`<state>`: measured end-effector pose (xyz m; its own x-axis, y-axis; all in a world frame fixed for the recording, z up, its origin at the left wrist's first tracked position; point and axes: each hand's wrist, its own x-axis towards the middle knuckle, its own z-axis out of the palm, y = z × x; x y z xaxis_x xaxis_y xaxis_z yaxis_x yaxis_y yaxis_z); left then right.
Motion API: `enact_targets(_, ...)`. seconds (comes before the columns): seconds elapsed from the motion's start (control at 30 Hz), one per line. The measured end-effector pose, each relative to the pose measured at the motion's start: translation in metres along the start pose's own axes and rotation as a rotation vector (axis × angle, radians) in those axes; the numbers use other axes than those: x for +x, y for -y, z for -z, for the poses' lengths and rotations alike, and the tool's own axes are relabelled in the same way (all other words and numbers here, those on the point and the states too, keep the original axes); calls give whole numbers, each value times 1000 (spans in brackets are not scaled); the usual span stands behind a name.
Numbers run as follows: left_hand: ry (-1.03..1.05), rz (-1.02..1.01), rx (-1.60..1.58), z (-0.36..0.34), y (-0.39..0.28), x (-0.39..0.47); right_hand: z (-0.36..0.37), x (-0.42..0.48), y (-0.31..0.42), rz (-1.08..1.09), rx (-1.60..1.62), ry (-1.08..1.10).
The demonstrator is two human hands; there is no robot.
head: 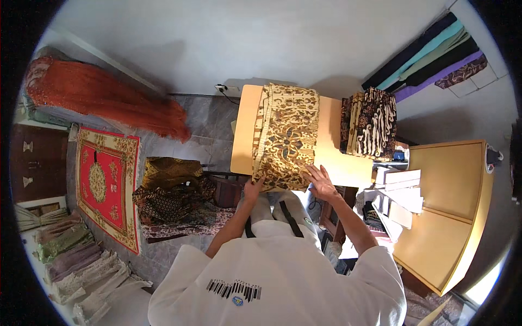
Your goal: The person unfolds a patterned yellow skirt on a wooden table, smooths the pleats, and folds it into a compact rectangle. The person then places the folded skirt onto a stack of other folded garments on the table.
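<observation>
A folded batik cloth (pixel 287 134) in cream, brown and dark blue lies lengthwise over a light wooden table (pixel 334 165). Its near end reaches the table's front edge, just above my lap. At that end's left corner is my left hand (pixel 253 190), its fingers curled at the cloth's edge; whether they pinch it is hard to see. My right hand (pixel 322 183) rests with fingers spread on the near right part of the cloth. To the right on the same table stands a stack of folded batik cloths (pixel 369 124), mostly dark brown with white and cream patterns.
Left of me, batik cloths (pixel 175 195) are heaped on a low surface beside a red floral rug (pixel 108 183). An orange gown (pixel 106 98) hangs farther left. On the right stand a wooden cabinet panel (pixel 444 203) and white boxes (pixel 401 183). A plugged-in cable (pixel 222 88) runs behind the table.
</observation>
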<state>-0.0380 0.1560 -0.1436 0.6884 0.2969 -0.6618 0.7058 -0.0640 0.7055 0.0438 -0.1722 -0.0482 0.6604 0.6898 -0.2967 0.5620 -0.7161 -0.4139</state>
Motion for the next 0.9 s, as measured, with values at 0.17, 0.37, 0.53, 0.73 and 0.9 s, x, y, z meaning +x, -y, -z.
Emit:
enact_targets(0.17,25,-2,182,32,27,-13,-19,-2,14,-6,-148,-59)
enact_targets(0.37,94,136,-151,32,-33,-62,-40,1,5,41,-171,-158)
enact_targets(0.53,115,310,-224,33,-102,-88,-37,1,0,101,-208,-235)
enact_targets(0.73,348,399,-543,50,-86,-48,-32,6,-7,159,54,-384)
enact_targets(0.9,413,397,-1097,32,-149,-16,-14,35,-28,-259,482,-265)
